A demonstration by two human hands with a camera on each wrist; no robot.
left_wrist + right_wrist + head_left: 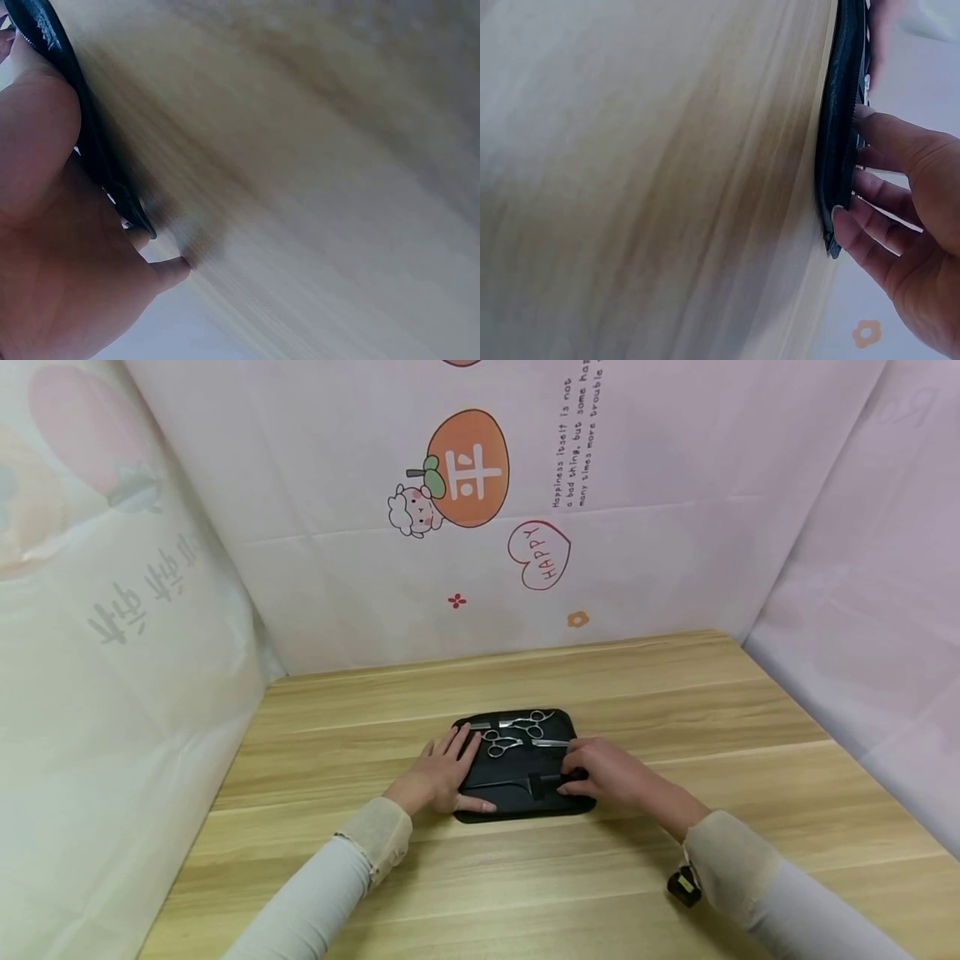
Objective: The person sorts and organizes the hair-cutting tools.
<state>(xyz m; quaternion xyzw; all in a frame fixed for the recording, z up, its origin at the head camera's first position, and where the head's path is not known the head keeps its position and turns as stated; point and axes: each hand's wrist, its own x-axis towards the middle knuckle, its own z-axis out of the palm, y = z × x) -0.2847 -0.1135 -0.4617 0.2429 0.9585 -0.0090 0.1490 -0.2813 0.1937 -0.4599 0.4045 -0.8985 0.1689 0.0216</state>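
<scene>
On the table lies an unfolded black zip case (495,814) with hairdressing tools in it. Two pairs of silver scissors (536,725) sit in its upper half, and a silver blade (550,743) shows near the right edge. Across the lower half runs a black thin-tailed tool (487,786) under a dark strap. My left hand (441,777) rests spread over the case's left end, thumb along its lower edge. At the right end my right hand (603,772) pinches the wide end of the black tool between thumb and fingers. In the right wrist view, its fingertips overlap the zipped edge.
The case sits mid-table on a light wood top (360,718). White printed sheets (322,585) rise behind the table and along both sides. A small black device (684,887) hangs under the right wrist.
</scene>
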